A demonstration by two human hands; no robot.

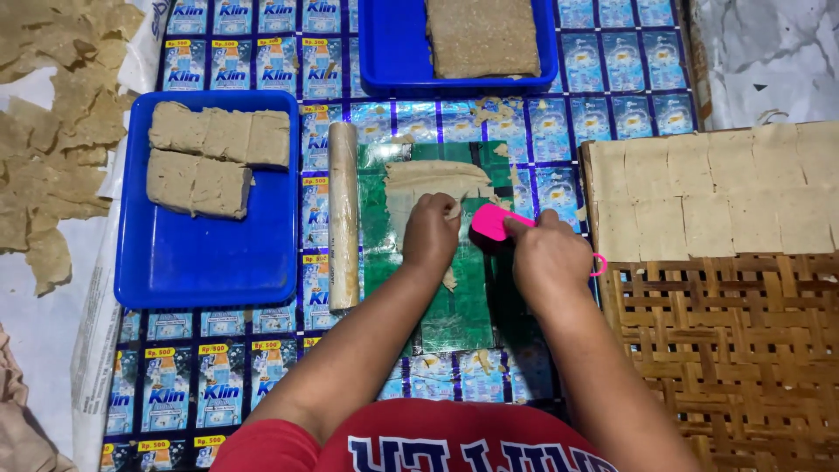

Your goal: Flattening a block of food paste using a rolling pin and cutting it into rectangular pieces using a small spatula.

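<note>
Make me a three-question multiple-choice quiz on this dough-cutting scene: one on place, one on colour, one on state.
1. Where does the rolling pin lie?
A. right of the left blue tray
B. on the woven rack
C. inside a tray

2. What colour is the cutter in the right hand?
A. green
B. pink
C. yellow

3. What state is the dough under the left hand?
A. a ball
B. rolled flat
C. stacked blocks

Answers: 1 A, it lies along that tray's right edge. 2 B, bright pink. 3 B, a thin sheet on the green mat.
</note>
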